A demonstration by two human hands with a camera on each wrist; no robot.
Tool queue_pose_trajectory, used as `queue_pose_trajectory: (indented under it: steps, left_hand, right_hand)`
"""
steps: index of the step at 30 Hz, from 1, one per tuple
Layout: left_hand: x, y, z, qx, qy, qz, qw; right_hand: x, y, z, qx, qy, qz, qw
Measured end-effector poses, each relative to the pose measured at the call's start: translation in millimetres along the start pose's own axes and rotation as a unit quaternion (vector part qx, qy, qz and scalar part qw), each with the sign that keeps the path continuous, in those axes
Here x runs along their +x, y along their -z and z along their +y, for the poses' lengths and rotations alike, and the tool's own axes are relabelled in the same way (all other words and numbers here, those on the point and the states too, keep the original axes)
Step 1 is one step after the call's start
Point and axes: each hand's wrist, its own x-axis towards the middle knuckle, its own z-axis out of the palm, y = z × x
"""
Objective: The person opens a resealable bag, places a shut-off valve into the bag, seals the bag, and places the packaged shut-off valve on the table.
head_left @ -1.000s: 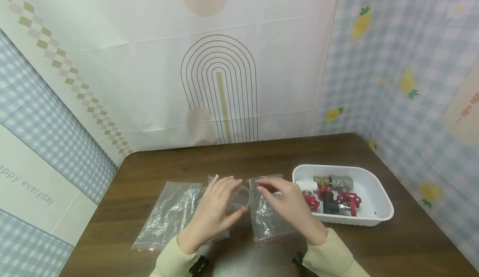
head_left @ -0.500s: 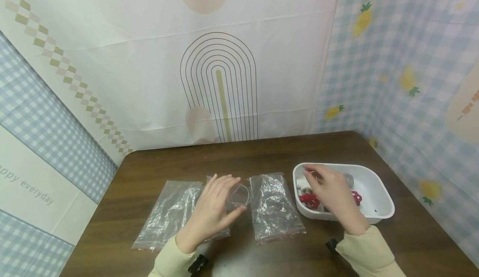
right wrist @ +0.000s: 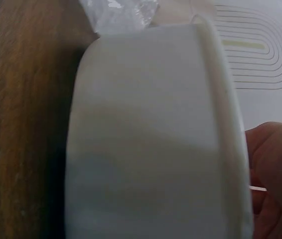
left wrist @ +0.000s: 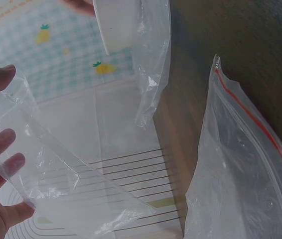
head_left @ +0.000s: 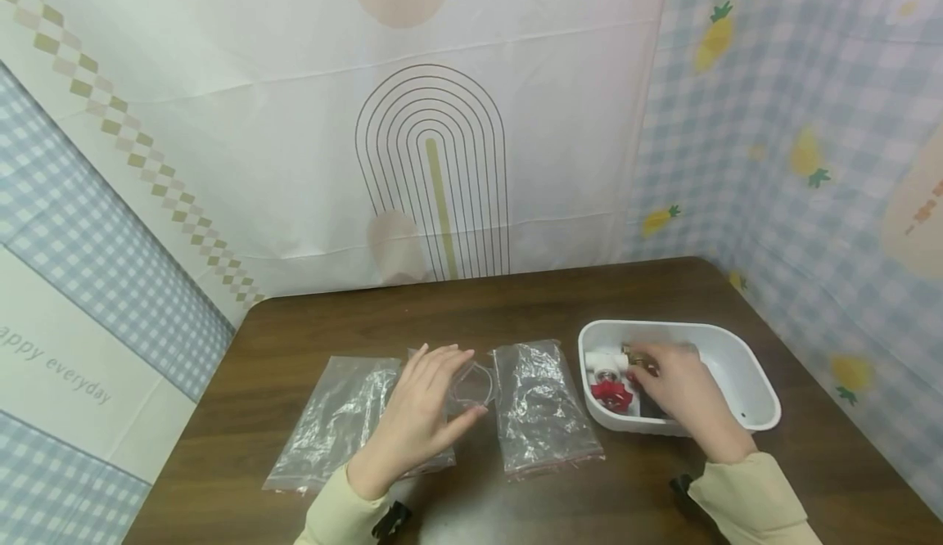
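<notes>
My left hand (head_left: 420,406) stands over the table with thumb and fingers spread wide, inside the mouth of a clear plastic bag (left wrist: 56,154) stretched across the fingers in the left wrist view. My right hand (head_left: 685,385) reaches into the white tray (head_left: 762,402) at the right, thumb and fingertips pinching a brass valve (head_left: 639,357). Beside it lies a white pipe fitting (head_left: 606,362), with a red handwheel (head_left: 611,395) in front. The other fittings in the tray are hidden beneath my right hand. In the right wrist view the tray wall (right wrist: 146,124) covers most of the hand's work.
A flat clear zip bag (head_left: 541,406) lies between my left hand and the tray. Another clear bag (head_left: 331,414) lies to the left. The brown wooden table (head_left: 457,308) meets a patterned cloth wall (head_left: 295,160) at the back.
My right hand has left the bags, moved right into the tray and come down on the brass valve. My left hand has stayed in place with its fingers spread.
</notes>
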Motion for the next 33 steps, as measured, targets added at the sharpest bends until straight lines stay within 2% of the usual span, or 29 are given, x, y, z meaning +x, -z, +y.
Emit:
queue_pose_trajectory:
  steps: [4, 8, 15, 28, 33]
  left_hand:
    - [-0.4, -0.1, 0.1, 0.001, -0.003, -0.001, 1.0000]
    - [-0.9, -0.1, 0.4, 0.000, -0.003, -0.002, 1.0000]
    - [-3.1, -0.6, 1.5, 0.005, -0.004, -0.006, 1.0000]
    - [-4.4, -1.2, 1.2, 0.009, -0.005, -0.005, 0.9999]
    - [-5.5, -1.7, 1.5, 0.013, -0.007, -0.006, 0.9999]
  right_hand:
    - [0, -3, 4, -0.004, -0.016, -0.034, 0.999]
    - [2, -4, 4, -0.009, -0.026, -0.049, 0.998]
    - [3, -6, 0, -0.011, -0.074, -0.099, 0.992]
    - [7, -10, -4, -0.023, -0.092, -0.099, 0.991]
    - [7, -11, -6, -0.042, -0.078, -0.109, 0.990]
